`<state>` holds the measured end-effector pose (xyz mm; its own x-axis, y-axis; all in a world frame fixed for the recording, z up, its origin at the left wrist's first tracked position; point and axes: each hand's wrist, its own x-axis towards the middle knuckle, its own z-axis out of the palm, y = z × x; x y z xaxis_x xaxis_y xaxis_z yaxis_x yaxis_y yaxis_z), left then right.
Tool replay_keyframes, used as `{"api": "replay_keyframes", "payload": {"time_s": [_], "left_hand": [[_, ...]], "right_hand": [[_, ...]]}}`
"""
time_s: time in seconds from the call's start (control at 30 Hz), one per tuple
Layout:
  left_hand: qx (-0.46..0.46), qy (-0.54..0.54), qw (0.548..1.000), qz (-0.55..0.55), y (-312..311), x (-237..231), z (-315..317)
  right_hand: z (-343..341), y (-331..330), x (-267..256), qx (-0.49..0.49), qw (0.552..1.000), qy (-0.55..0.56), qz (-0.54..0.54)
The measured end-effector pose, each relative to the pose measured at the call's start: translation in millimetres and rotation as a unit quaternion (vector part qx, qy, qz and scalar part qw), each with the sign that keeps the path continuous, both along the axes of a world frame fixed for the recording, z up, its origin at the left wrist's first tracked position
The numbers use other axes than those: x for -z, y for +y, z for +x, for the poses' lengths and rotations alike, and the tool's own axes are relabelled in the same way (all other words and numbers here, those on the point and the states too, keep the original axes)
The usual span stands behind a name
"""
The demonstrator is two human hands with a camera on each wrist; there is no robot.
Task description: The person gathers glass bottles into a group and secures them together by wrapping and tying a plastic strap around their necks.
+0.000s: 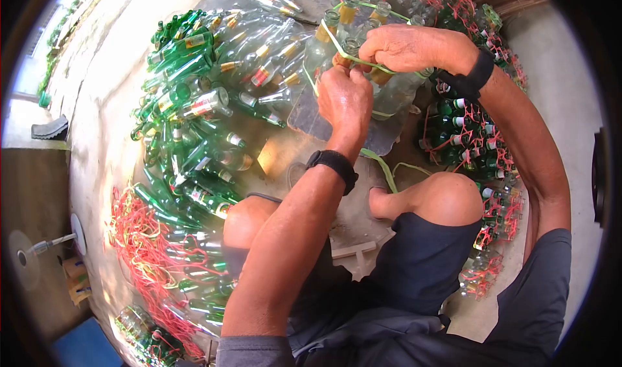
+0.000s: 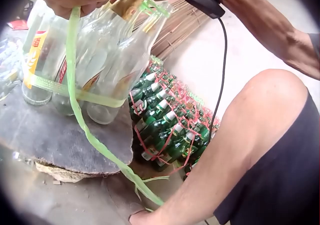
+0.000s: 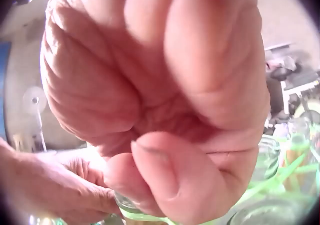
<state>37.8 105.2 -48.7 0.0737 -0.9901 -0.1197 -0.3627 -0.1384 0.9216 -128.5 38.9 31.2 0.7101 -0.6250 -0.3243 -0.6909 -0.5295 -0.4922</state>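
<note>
A bundle of clear glass bottles stands upright on a dark, flat-topped stand, with a light green plastic strap round the bodies and more of it round the necks. My left hand grips the strap at the near necks, and a long tail hangs from it towards the floor. Close by on the right, my right hand curls over the bottle tops and pinches the strap at a neck. In the right wrist view, thumb and fingertips meet beside the left hand, hiding most of the pinched strap.
Loose green bottles and clear bottles lie heaped on the left, near a tangle of red strap. Green bottles tied with red strap stand on the right. A bare foot rests near the stand, and a fan stands far left.
</note>
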Motion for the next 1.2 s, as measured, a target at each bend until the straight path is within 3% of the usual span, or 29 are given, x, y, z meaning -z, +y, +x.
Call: {"api": "replay_keyframes", "payload": {"time_s": [0.07,0.17,0.27,0.47,0.67,0.77,1.0,1.2], "left_hand": [[-0.005,-0.002,1.000,0.002,-1,0,-2],[-0.026,-0.010,1.000,0.005,-1,2,-4],[-0.024,0.011,1.000,0.015,-1,1,-4],[-0.001,-0.002,1.000,0.017,4,-5,-2],[0.008,0.029,0.999,0.015,4,-2,-6],[0.021,0.045,0.999,0.007,3,-1,-7],[0.014,0.110,0.994,0.003,0,3,-15],[0.011,0.130,0.991,0.018,-2,2,-17]], "right_hand": [[3,12,-5,-0.012,0.982,0.039,-0.186],[10,22,-13,0.006,0.962,0.092,-0.255],[15,21,-24,-0.008,0.955,0.166,-0.244],[13,19,-36,-0.038,0.943,0.205,-0.261],[-7,12,-41,-0.011,0.951,0.141,-0.277],[1,9,-51,-0.003,0.942,0.203,-0.268],[-11,-5,-49,0.012,0.930,0.208,-0.303],[-24,-18,-34,0.026,0.933,0.142,-0.328]]}}
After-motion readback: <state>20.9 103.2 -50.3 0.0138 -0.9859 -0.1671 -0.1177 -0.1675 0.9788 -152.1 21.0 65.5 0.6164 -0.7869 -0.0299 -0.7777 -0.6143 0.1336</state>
